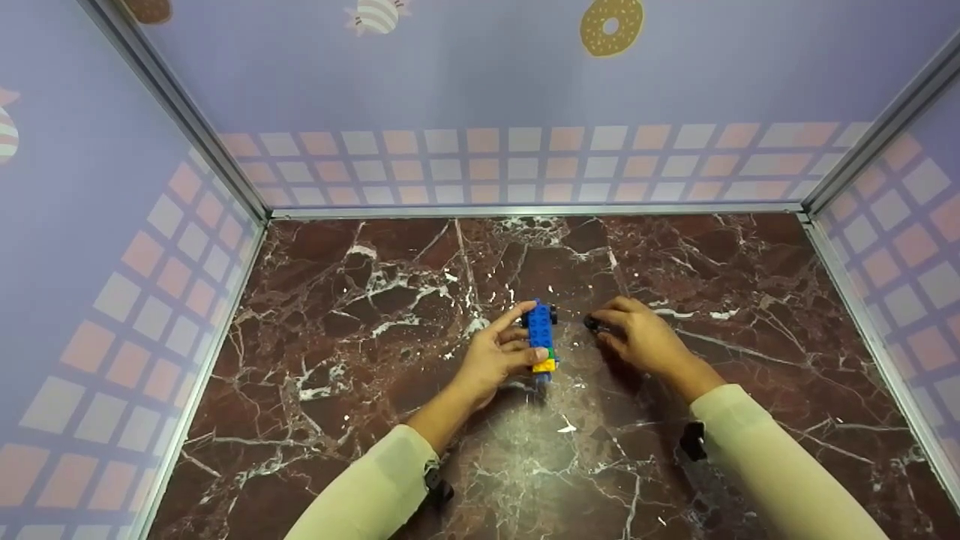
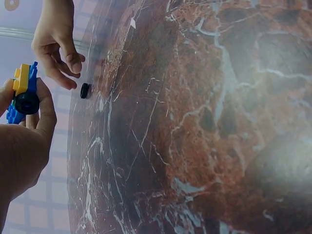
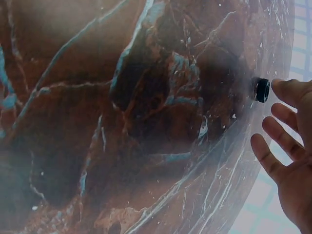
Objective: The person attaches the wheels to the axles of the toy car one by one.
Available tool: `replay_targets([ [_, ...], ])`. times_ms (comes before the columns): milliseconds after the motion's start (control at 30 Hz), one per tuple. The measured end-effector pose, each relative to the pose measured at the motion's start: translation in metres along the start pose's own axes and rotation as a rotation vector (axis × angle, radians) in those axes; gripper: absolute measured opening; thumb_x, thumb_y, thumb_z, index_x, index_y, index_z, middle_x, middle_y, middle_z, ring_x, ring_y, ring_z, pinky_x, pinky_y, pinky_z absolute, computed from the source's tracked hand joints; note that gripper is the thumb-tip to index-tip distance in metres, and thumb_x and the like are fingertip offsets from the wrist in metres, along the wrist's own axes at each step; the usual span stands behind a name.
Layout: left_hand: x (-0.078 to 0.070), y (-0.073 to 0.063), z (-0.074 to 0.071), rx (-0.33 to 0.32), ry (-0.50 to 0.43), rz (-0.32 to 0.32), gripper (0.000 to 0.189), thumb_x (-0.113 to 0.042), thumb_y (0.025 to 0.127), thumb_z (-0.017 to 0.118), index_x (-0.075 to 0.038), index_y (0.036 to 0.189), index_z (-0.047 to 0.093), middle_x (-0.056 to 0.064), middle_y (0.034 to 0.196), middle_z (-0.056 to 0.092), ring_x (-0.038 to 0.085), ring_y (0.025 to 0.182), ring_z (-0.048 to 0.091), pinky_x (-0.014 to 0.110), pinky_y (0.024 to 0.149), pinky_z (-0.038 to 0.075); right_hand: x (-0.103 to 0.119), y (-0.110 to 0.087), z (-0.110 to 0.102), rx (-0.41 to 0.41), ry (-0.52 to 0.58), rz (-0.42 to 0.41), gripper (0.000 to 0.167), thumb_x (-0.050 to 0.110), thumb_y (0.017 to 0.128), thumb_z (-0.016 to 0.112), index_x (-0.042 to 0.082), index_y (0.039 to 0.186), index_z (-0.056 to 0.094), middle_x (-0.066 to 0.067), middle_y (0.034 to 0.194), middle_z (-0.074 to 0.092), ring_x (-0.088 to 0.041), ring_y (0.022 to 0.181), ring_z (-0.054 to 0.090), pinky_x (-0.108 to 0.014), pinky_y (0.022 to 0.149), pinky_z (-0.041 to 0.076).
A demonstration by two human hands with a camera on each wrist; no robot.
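My left hand (image 1: 484,367) grips a toy car (image 1: 539,322) built of bricks, raised above the table in the left wrist view. Its long studded base is blue, with a yellow brick (image 1: 544,366) and a bit of green at the near end. A black wheel (image 2: 27,103) is fitted on its side, and another wheel (image 1: 553,314) shows at the far end. To the right, a loose black wheel (image 3: 262,90) lies on the table. My right hand (image 1: 646,339) is right at it, one fingertip close to the wheel and the other fingers loosely spread.
A dark red marbled table (image 1: 360,450) with white veins spreads under both hands. Lilac panels with pink and white checks (image 1: 480,161) wall it at the back and both sides, with metal strips along the edges. Black straps (image 1: 691,441) sit at the sleeves.
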State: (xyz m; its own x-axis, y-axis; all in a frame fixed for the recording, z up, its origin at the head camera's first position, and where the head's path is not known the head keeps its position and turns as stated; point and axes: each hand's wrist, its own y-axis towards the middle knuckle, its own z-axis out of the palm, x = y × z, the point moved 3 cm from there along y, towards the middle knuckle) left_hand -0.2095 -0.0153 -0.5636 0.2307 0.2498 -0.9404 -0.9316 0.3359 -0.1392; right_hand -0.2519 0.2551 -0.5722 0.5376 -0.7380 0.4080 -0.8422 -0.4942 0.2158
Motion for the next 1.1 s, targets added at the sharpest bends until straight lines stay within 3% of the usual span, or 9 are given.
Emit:
replay_targets([
  [267, -0.002, 0.002, 0.000, -0.017, 0.004, -0.008, 0.083, 0.012, 0.092, 0.080, -0.011, 0.166, 0.049, 0.013, 0.120, 0.072, 0.018, 0.100, 0.076, 0.036, 0.086, 0.072, 0.001, 0.005, 0.005, -0.005, -0.022, -0.024, 0.040, 0.005, 0.096, 0.080, -0.005, 0.134, 0.074, -0.024, 0.135, 0.071, -0.048, 0.124, 0.069, -0.064, 0.112, 0.059],
  [533, 0.001, 0.004, -0.001, -0.015, 0.001, -0.012, 0.083, 0.013, 0.092, 0.080, -0.010, 0.165, 0.050, 0.010, 0.117, 0.072, 0.016, 0.099, 0.075, 0.032, 0.085, 0.071, 0.003, 0.009, 0.013, 0.020, -0.063, 0.018, 0.046, 0.007, 0.099, 0.079, -0.007, 0.142, 0.068, -0.026, 0.138, 0.069, -0.051, 0.124, 0.067, -0.064, 0.111, 0.059],
  [767, 0.002, 0.003, -0.001, -0.006, -0.001, -0.005, 0.082, 0.012, 0.093, 0.080, -0.011, 0.165, 0.050, 0.009, 0.116, 0.072, 0.017, 0.100, 0.075, 0.030, 0.084, 0.070, 0.004, 0.011, 0.018, 0.003, -0.105, -0.018, 0.040, 0.003, 0.098, 0.078, -0.006, 0.137, 0.072, -0.025, 0.132, 0.071, -0.050, 0.114, 0.066, -0.061, 0.104, 0.058],
  [1100, 0.002, 0.002, -0.003, -0.021, -0.002, -0.011, 0.083, 0.013, 0.091, 0.080, -0.010, 0.165, 0.050, 0.011, 0.117, 0.072, 0.017, 0.096, 0.075, 0.033, 0.085, 0.071, 0.005, 0.012, 0.020, -0.004, -0.162, -0.010, 0.027, 0.000, 0.097, 0.078, -0.004, 0.123, 0.078, -0.019, 0.116, 0.068, -0.046, 0.102, 0.063, -0.058, 0.095, 0.062],
])
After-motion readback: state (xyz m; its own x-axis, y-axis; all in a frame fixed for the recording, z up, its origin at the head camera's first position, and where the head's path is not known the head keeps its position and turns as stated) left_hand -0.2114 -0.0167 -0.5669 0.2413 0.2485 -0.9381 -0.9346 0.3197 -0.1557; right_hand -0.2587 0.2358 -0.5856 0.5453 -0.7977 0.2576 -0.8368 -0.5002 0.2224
